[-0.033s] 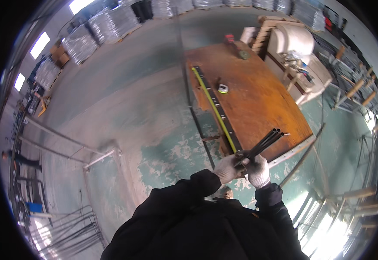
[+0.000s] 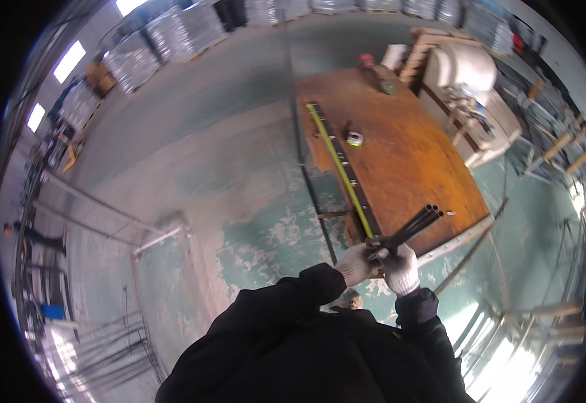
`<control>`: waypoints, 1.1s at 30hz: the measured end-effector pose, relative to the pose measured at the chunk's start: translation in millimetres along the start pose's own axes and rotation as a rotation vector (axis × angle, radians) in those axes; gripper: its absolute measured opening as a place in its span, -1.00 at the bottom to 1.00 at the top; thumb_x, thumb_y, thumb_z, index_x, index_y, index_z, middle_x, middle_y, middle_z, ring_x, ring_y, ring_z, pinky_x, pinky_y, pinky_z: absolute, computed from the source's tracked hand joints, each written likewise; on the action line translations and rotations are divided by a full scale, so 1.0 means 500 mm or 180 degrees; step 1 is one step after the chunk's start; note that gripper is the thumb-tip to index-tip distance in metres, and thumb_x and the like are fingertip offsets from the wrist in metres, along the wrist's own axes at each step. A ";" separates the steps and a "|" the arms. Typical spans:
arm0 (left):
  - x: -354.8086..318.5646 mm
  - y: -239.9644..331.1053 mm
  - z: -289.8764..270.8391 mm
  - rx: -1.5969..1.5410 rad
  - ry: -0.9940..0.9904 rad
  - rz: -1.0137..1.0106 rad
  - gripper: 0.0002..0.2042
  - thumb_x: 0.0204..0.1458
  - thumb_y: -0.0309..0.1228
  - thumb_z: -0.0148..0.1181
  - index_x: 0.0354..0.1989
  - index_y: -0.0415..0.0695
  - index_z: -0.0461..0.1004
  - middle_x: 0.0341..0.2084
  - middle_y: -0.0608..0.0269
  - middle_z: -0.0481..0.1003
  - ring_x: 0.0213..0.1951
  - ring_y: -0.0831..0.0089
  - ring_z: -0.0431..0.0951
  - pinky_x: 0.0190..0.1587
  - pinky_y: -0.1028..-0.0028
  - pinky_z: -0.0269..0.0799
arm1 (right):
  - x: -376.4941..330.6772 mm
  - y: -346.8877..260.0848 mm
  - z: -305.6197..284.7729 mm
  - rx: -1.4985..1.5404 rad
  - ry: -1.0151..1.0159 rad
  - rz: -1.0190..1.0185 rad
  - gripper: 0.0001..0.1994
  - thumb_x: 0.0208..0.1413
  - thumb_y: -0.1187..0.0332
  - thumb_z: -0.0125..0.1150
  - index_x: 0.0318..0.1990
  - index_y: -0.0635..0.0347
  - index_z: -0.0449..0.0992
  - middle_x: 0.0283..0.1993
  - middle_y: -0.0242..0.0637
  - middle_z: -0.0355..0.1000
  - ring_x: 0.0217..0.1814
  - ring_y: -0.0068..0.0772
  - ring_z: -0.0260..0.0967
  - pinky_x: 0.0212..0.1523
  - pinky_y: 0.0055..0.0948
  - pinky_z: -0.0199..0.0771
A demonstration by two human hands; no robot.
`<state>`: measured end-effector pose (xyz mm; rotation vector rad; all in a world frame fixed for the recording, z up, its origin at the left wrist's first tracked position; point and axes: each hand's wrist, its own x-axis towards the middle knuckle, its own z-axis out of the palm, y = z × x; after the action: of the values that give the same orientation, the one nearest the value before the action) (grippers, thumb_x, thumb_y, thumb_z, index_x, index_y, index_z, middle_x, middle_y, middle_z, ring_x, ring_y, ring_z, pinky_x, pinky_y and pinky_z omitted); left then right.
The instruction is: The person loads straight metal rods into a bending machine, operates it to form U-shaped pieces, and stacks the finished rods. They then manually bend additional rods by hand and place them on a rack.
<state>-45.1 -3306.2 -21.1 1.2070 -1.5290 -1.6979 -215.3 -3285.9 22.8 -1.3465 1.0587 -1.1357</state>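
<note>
Both my hands wear pale knitted gloves and meet at the near end of a rust-brown tabletop [image 2: 407, 154]. My right hand [image 2: 401, 270] is closed round a small bundle of thin black tubes [image 2: 414, 226], whose open ends point away to the right over the table. My left hand [image 2: 356, 264] is closed at the lower end of the same bundle; its fingertips are partly hidden. Just beyond it, a long black bar [image 2: 351, 174] lies along the table's left edge, with small light marks on it. A yellow strip [image 2: 337, 158] like a tape-measure blade runs beside the bar.
A small tape measure [image 2: 354, 138] and a red-and-dark power tool [image 2: 375, 74] lie on the table. Right of it stands a cream-coloured stand [image 2: 471, 94] bearing tools. Metal frames [image 2: 98, 208] stand at left, wrapped pallets [image 2: 132, 64] at the back. Another person [image 2: 34, 238] is far left.
The whole view has shifted slightly, so the table appears a little further right and lower. Both hands stay on the tubes, which have barely moved.
</note>
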 end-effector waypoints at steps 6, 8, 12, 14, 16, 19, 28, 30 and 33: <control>-0.029 -0.158 -0.058 0.0567 0.0919 0.0601 -0.65 0.41 -0.41 0.25 0.33 -0.10 0.60 0.18 0.06 0.70 0.26 0.22 0.70 0.32 0.22 0.61 | 0.037 -0.010 0.178 0.0503 -0.0433 -0.0298 -0.44 0.46 -0.18 0.42 -0.03 0.27 0.60 -0.17 -0.35 0.59 -0.06 -0.41 0.56 0.09 -0.31 0.59; -0.073 -0.174 -0.084 -0.1098 0.1252 0.0420 -0.65 0.44 -0.44 0.22 0.35 -0.11 0.57 0.21 0.09 0.66 0.28 0.26 0.66 0.34 0.24 0.57 | 0.059 -0.032 0.238 0.0528 -0.0771 -0.0052 -0.59 0.51 0.03 0.43 0.01 0.28 0.58 -0.12 -0.30 0.61 0.00 -0.38 0.62 0.11 -0.32 0.62; -0.219 -0.177 -0.141 -0.0598 0.2202 0.0227 -0.71 0.45 -0.45 0.22 0.29 -0.12 0.57 0.13 0.17 0.63 0.20 0.32 0.64 0.27 0.27 0.57 | 0.060 -0.093 0.355 0.0297 -0.1647 -0.0625 -0.75 0.41 0.41 0.41 0.12 0.25 0.54 -0.19 -0.32 0.59 -0.11 -0.46 0.59 -0.04 -0.35 0.62; -0.299 -0.176 -0.153 -0.0544 0.2774 0.0142 -0.74 0.46 -0.45 0.22 0.26 -0.13 0.56 0.09 0.21 0.62 0.16 0.34 0.62 0.23 0.29 0.57 | 0.058 -0.117 0.425 0.0571 -0.2397 -0.0414 -0.72 0.38 0.43 0.46 0.14 0.23 0.55 -0.25 -0.33 0.57 -0.22 -0.47 0.55 -0.15 -0.34 0.60; -0.387 -0.178 -0.140 -0.0546 0.3386 0.0029 -0.77 0.47 -0.45 0.22 0.22 -0.13 0.56 0.05 0.25 0.61 0.12 0.37 0.61 0.19 0.30 0.57 | 0.030 -0.142 0.476 0.0158 -0.3074 -0.0076 -0.73 0.48 0.25 0.42 0.02 0.25 0.52 -0.27 -0.42 0.56 -0.31 -0.55 0.56 -0.27 -0.45 0.58; -0.518 -0.178 -0.104 -0.0642 0.4255 -0.0079 -0.82 0.48 -0.46 0.22 0.17 -0.14 0.56 -0.01 0.30 0.59 0.07 0.41 0.59 0.13 0.33 0.57 | -0.025 -0.168 0.542 0.0892 -0.3785 -0.0170 -0.57 0.48 0.19 0.45 0.31 0.23 0.52 -0.12 -0.30 0.56 -0.12 -0.48 0.62 -0.06 -0.41 0.66; -0.981 -0.186 0.098 -0.0862 0.6466 -0.0019 -0.90 0.34 -0.62 0.19 -0.06 -0.18 0.55 -0.46 0.28 0.51 -0.45 0.43 0.50 -0.22 0.39 0.47 | 0.130 0.132 0.581 -0.0569 -0.2435 -0.0562 -0.47 0.32 0.10 0.58 0.28 0.24 0.61 0.22 -0.09 0.63 0.23 0.02 0.63 0.30 -0.08 0.64; -1.060 -0.207 0.153 -0.0771 0.6725 -0.0108 -0.92 0.36 -0.60 0.20 -0.06 -0.18 0.55 -0.46 0.29 0.50 -0.44 0.42 0.50 -0.19 0.39 0.48 | 0.271 0.242 0.550 -0.1127 -0.1804 -0.0485 -0.51 0.28 0.03 0.57 0.12 0.27 0.68 0.09 -0.02 0.69 0.04 0.12 0.67 0.14 -0.02 0.68; -1.163 -0.252 0.235 -0.0698 0.7207 -0.0225 -0.94 0.38 -0.52 0.27 -0.18 -0.18 0.54 -0.47 0.31 0.46 -0.41 0.41 0.51 -0.08 0.25 0.60 | 0.498 0.352 0.506 -0.2562 -0.0792 -0.1285 -0.51 0.15 0.01 0.59 0.09 0.18 0.76 0.09 0.00 0.73 0.17 0.15 0.68 0.16 0.03 0.66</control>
<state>131.0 -2726.0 -0.8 1.7053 0.1768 0.1887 74.0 -3503.2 -138.5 -2.3529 1.1324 -0.7934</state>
